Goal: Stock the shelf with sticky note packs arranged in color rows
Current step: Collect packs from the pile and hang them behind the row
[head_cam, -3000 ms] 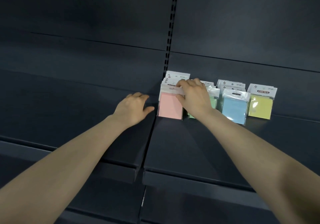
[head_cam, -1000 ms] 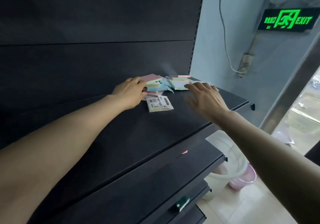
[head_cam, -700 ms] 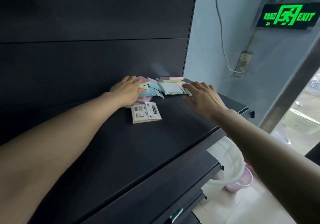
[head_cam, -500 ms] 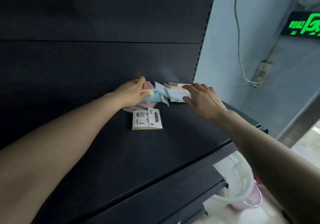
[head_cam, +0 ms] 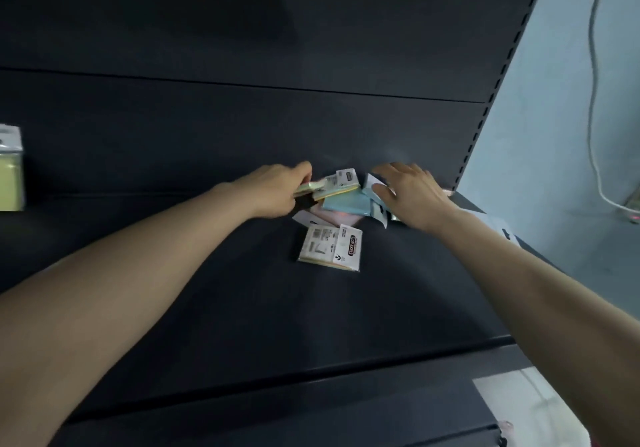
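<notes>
A loose pile of sticky note packs lies at the back right of the dark shelf point(head_cam: 311, 308). My left hand point(head_cam: 277, 190) grips a yellow-green pack point(head_cam: 332, 185) lifted off the pile's left side. Under it lie a blue pack point(head_cam: 349, 202) and a pink pack point(head_cam: 337, 220). My right hand point(head_cam: 410, 194) rests with spread fingers on the pile's right side, over a blue-edged pack point(head_cam: 379, 209). One pack point(head_cam: 330, 247) lies face down, alone, just in front of the pile. A yellow pack point(head_cam: 10, 169) stands upright at the far left edge.
The shelf's back panel point(head_cam: 242, 117) rises right behind the pile. The slotted upright point(head_cam: 485, 111) marks the shelf's right end, with a pale wall and a cable point(head_cam: 594, 100) beyond. A lower shelf point(head_cam: 311, 412) juts out below.
The view has swung left, bringing the upright yellow pack into sight. My left hand has taken hold of a yellow-green pack and raised it. My right hand has settled further onto the pile.
</notes>
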### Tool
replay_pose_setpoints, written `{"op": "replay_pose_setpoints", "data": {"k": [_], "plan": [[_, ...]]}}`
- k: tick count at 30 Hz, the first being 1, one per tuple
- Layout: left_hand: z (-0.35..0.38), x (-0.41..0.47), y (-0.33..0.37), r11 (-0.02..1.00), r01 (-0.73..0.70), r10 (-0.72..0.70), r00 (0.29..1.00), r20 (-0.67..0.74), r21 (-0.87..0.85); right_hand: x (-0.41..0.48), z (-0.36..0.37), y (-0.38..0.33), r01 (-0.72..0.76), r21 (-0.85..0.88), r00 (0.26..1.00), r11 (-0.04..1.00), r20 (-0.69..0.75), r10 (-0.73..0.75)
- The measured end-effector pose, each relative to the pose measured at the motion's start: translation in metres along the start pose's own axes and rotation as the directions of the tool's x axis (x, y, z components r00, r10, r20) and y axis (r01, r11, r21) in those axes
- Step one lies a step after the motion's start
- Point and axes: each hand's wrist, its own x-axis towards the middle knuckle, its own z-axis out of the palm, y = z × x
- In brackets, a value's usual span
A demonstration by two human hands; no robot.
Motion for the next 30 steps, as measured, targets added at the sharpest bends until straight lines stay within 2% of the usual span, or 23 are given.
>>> {"op": "replay_pose_setpoints", "data": {"k": [3, 5, 10, 14, 17, 20, 22, 23, 26, 30], "plan": [[0.002, -0.013, -0.003, 0.997, 0.038, -0.045, 0.994, 0.104, 0.065, 0.012, 0.003, -0.01, 0.027, 0.063, 0.999, 0.998, 0.04, -0.029], [0.002, -0.017, -0.007, 0.997, 0.07, -0.073, 0.986, 0.153, 0.025, 0.017, 0.004, -0.018, 0.028, 0.153, 0.994, 0.988, 0.096, -0.043], [0.004, -0.016, -0.019, 0.992, 0.053, -0.039, 0.992, 0.119, -0.111, 0.025, 0.005, -0.036, -0.003, 0.262, 0.98, 0.965, 0.194, -0.049], [0.007, -0.019, -0.019, 0.984, 0.044, -0.022, 0.992, 0.127, -0.174, 0.032, 0.002, -0.037, -0.03, 0.22, 0.973, 0.975, 0.231, -0.022], [0.005, -0.021, -0.02, 0.977, 0.071, -0.035, 0.984, 0.176, -0.201, 0.035, 0.005, -0.036, 0.07, 0.113, 0.969, 0.991, 0.227, -0.094], [0.002, -0.027, -0.024, 0.94, 0.125, -0.09, 0.988, 0.123, -0.317, 0.037, 0.008, -0.033, 0.137, 0.106, 0.985, 0.985, 0.086, -0.146], [-0.001, -0.031, -0.027, 0.915, 0.157, -0.153, 0.987, 0.041, -0.371, 0.037, 0.005, -0.032, 0.096, 0.236, 0.994, 0.967, -0.074, -0.08], [-0.002, -0.033, -0.029, 0.907, 0.18, -0.193, 0.981, 0.004, -0.381, 0.036, 0.002, -0.032, 0.057, 0.333, 0.994, 0.941, -0.104, -0.024], [-0.004, -0.041, -0.034, 0.89, 0.233, -0.274, 0.96, -0.053, -0.392, 0.032, -0.006, -0.032, -0.094, 0.55, 0.988, 0.83, -0.047, 0.144], [-0.006, -0.048, -0.031, 0.856, 0.275, -0.341, 0.937, -0.079, -0.437, 0.026, -0.017, -0.029, -0.138, 0.622, 0.982, 0.771, -0.013, 0.186]]}}
